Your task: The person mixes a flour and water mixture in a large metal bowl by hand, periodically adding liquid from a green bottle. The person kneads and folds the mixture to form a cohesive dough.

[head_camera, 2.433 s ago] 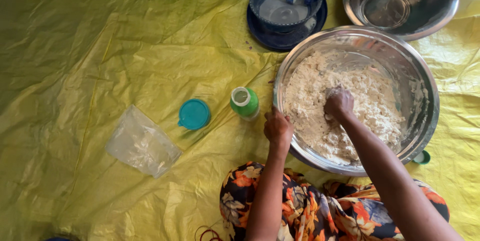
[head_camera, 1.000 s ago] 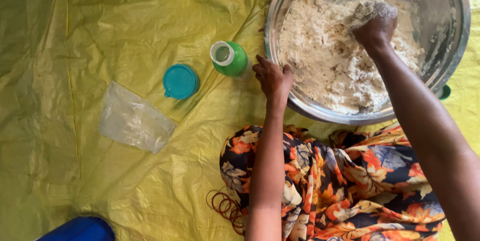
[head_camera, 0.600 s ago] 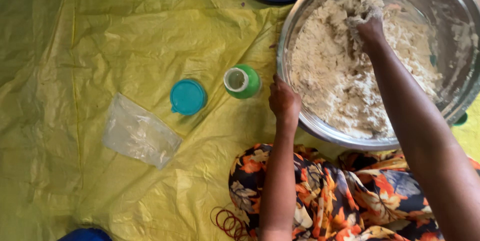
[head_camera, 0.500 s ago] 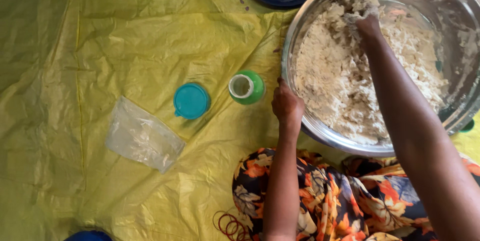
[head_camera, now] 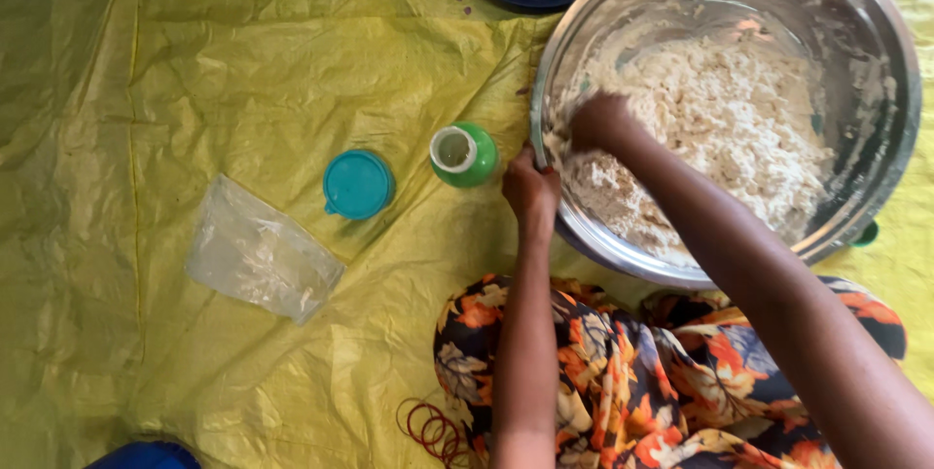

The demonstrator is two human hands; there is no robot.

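On the yellow plastic sheet [head_camera: 195, 60], my left hand [head_camera: 530, 187] stays clamped on the big steel bowl [head_camera: 880, 167]; my right hand [head_camera: 601, 122], now pulled to the near side, closes on crumbly pale dough [head_camera: 739, 128].

We note bright, even daylight, soft shadows, glare on the steel bowl's [head_camera: 880, 138] rim, slight motion blur, mild edge softness.

Floor covering: a yellow plastic sheet [head_camera: 195, 60] fills the whole view, creased and wrinkled, with straight fold lines running down the left side and across the far part. Surface slightly glossy under soft, even daylight; shadows are faint. A few dark specks lie on the sheet far centre. No walls, windows or furniture in view.
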